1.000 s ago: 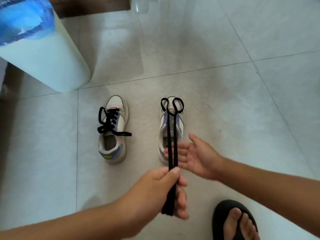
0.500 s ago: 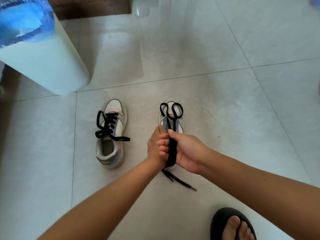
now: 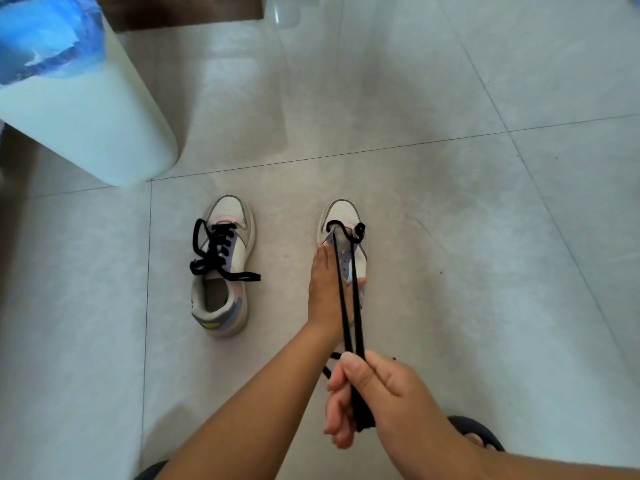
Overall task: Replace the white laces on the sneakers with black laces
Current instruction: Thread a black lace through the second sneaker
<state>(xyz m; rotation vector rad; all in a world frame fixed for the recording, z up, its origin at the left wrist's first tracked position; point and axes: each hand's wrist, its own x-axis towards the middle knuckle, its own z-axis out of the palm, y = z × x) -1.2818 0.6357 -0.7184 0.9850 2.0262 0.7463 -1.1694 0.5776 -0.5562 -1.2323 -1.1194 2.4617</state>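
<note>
The right hand (image 3: pixel 367 393), at the shoe half a second ago, now pinches both black lace (image 3: pixel 346 306) strands pulled taut nearward; the left hand (image 3: pixel 325 292) presses the right sneaker (image 3: pixel 346 216), evening the first eyelets.

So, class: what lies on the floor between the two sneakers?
Head view: only bare floor tile lies between the laced sneaker and the other sneaker.
</note>
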